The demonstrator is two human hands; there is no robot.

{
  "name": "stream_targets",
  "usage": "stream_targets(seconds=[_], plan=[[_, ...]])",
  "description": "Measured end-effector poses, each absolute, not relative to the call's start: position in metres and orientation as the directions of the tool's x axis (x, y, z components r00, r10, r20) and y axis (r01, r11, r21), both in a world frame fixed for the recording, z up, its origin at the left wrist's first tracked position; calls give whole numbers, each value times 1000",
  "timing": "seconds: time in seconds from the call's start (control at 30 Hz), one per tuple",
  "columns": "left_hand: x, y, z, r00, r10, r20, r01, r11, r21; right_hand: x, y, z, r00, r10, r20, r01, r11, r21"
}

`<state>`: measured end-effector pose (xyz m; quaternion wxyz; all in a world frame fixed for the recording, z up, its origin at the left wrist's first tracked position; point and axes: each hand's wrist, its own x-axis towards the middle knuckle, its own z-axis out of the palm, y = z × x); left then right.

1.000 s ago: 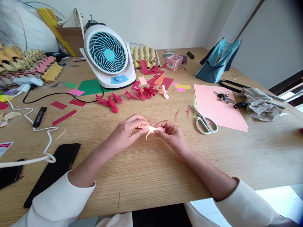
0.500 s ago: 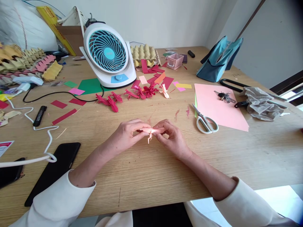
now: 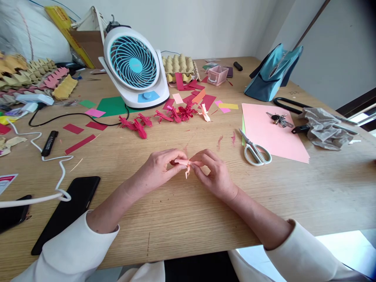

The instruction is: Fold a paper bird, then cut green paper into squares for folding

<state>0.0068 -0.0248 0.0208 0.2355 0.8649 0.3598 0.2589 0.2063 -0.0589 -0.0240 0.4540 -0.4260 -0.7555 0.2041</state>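
Note:
Between my two hands is a small light-pink folded paper figure (image 3: pixel 187 168), held just above the wooden table (image 3: pixel 188 219). My left hand (image 3: pixel 161 166) pinches its left side between thumb and fingers. On the other side, my right hand (image 3: pixel 214 172) grips the right part, mostly covered by the fingers. A thin bent strip of the figure hangs down between the thumbs. Beyond the hands lie several crumpled red folded paper pieces (image 3: pixel 138 127) and a pale pink one (image 3: pixel 205 112). White-handled scissors (image 3: pixel 255 150) rest to the right of my right hand.
A white and blue fan (image 3: pixel 135 66) stands at the back. Pink paper sheets (image 3: pixel 273 141) with keys (image 3: pixel 280 119) lie right, near a blue bag (image 3: pixel 272 74). A black phone (image 3: pixel 69 211) and white cable (image 3: pixel 61 172) are at left, egg trays (image 3: pixel 32 78) behind.
The paper figure has tilted slightly between my fingers, and its hanging strip has shifted a little to the right. Both hands keep their grip in nearly the same place.

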Motion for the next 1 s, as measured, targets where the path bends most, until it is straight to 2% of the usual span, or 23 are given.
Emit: stream_targets(seconds=[0.2, 0.3, 0.53, 0.67, 1.0], plan=[[7, -25, 16, 620, 727, 295, 487, -652, 582, 206, -60, -26, -252, 816, 520, 523, 567, -636], [8, -25, 15, 604, 730, 320, 490, -657, 573, 206, -61, -26, -249, 817, 520, 510, 567, -647], [9, -25, 16, 585, 738, 337, 479, -649, 591, 203, -60, -23, -175, 850, 496, 350, 525, -776], [10, -26, 19, 579, 748, 324, 475, -633, 612, 203, -58, -23, -121, 899, 422, 293, 438, -850], [9, -25, 19, 587, 744, 319, 451, -628, 634, 203, -55, -33, -120, 961, 250, 153, 267, -952]])
